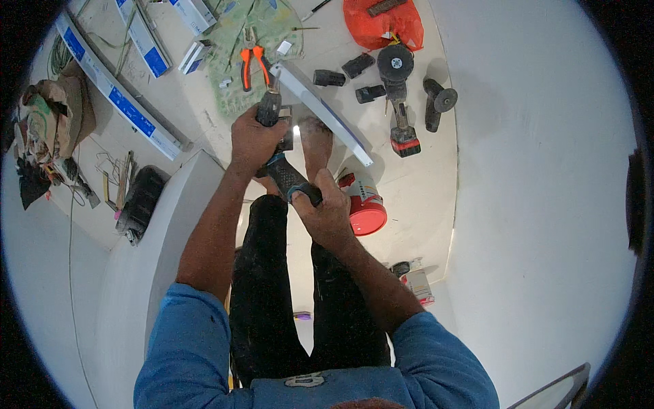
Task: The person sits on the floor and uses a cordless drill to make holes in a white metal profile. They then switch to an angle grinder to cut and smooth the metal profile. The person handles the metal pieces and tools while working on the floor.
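Right hand (330, 211) clamped on the rear grip of a black-and-blue power tool (291, 181). Tool is up in front of my knees, over the floor (415, 198), left of the red bucket (368, 218). Left hand (257, 142) closed round a black handle (269, 110) at the tool's front; can't tell if that handle is part of it. Small bright spot beside the front end, bare foot (317, 146) just right of it.

White strip (323, 116) runs diagonally: upper end at the green mat's (231, 41) near right corner, lower end toward the floor's right edge. Orange-handled pliers (246, 65) on the mat, near its lower edge.

Along the floor's right edge: small grinder (431, 112), then inward a cordless tool with a disc (396, 65) and three black blocks (329, 78). Red bag (357, 27) at the floor's far right corner. Long blue-white boxes (116, 88) toward its far left corner.
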`<state>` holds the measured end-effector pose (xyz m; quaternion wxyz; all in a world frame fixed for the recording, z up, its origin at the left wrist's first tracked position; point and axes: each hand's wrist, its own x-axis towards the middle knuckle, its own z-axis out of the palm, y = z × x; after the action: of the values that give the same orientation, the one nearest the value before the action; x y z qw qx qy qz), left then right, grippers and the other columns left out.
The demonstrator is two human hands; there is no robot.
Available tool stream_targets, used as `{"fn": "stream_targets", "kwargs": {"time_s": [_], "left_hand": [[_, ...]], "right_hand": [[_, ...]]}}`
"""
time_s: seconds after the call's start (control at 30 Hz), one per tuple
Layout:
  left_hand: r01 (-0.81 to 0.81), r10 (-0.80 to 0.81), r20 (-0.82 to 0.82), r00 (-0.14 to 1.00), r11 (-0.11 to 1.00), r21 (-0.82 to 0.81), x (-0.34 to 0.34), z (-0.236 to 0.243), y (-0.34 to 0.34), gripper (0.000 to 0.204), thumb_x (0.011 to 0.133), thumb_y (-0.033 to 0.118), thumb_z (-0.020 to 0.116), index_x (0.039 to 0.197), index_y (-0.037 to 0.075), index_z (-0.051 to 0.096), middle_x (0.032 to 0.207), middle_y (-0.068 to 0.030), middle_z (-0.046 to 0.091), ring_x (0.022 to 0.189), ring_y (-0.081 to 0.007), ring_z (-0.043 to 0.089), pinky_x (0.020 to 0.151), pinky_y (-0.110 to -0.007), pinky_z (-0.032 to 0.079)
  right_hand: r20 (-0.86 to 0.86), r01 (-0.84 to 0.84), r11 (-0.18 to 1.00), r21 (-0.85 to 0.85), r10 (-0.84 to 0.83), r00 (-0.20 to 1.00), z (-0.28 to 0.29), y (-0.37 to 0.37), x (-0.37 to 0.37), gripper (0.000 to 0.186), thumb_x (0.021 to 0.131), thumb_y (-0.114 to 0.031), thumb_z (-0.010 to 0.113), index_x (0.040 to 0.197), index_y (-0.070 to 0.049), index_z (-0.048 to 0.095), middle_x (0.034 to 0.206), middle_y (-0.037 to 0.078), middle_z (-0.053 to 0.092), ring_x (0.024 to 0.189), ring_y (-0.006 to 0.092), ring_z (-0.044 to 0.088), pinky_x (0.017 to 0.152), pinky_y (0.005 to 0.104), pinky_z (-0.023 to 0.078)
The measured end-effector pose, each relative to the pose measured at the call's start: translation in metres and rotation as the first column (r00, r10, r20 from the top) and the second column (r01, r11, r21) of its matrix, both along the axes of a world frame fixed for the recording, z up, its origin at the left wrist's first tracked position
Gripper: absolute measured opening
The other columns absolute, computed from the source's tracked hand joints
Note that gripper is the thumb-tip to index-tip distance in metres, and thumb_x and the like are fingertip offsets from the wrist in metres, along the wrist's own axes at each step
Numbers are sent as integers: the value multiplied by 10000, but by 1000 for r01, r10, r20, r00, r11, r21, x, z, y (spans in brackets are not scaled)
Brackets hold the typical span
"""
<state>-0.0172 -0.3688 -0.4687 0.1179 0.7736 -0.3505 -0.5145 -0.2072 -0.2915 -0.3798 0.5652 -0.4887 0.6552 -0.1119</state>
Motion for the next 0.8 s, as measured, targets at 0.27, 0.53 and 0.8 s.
{"fn": "stream_targets", "kwargs": {"time_s": [0.27, 0.53, 0.8], "left_hand": [[-315, 310, -67, 949, 944, -94, -33, 8, 20, 397, 918, 257, 858, 1187, -7, 734, 965, -86, 784, 835, -175, 735, 776, -361, 596], [-173, 171, -166, 971, 985, 4, -21, 31, 28, 724, 735, 530, 883, 1205, -1, 735, 1035, -183, 784, 967, -292, 766, 879, -405, 592], [-163, 162, -47, 986, 986, -20, -48, 78, 37, 646, 747, 463, 824, 1195, 4, 749, 1013, -175, 799, 934, -318, 786, 851, -427, 610]], "right_hand": [[-55, -24, 992, -128, 17, 998, 22, 3, -18, 297, 905, -156, 761, 1007, -11, 523, 850, 133, 621, 746, 223, 636, 669, 416, 546], [-11, -35, 996, 87, 36, 999, 47, -6, -28, 432, 952, -215, 756, 1190, 45, 506, 976, 245, 700, 913, 334, 720, 801, 455, 583], [-102, -41, 992, 118, 53, 993, 87, 8, -37, 481, 906, -249, 777, 1167, 24, 480, 910, 240, 645, 884, 468, 703, 789, 533, 557]]}}
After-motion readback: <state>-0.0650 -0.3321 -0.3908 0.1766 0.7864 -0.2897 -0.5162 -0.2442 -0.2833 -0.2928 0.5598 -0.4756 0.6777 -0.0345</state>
